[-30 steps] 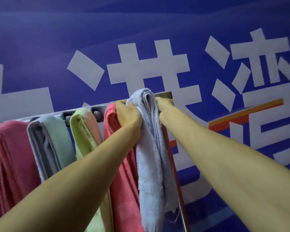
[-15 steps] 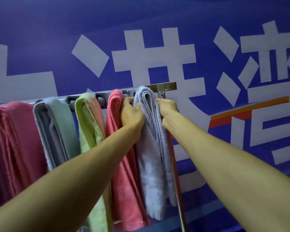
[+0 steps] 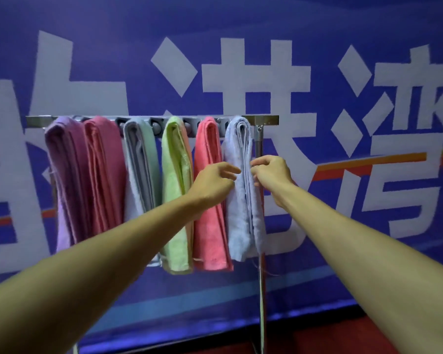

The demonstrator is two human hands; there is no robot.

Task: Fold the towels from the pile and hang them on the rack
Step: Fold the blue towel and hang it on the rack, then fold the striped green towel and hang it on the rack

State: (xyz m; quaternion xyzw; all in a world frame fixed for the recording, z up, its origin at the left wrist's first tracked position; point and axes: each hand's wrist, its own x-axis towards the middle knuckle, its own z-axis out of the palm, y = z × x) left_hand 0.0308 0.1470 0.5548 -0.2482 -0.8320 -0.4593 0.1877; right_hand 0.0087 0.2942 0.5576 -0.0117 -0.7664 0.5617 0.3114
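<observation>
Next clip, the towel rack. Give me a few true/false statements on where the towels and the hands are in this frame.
1. Six folded towels hang on the rack. True.
2. The lime green towel hangs between the grey towel and the coral towel. True.
3. The light blue towel hangs at the rack's left end. False: it is at the right end, by the upright pole. The purple towel is at the left end.
4. Both hands are at the purple towel. False: the left hand and the right hand are on either side of the light blue towel.
</observation>
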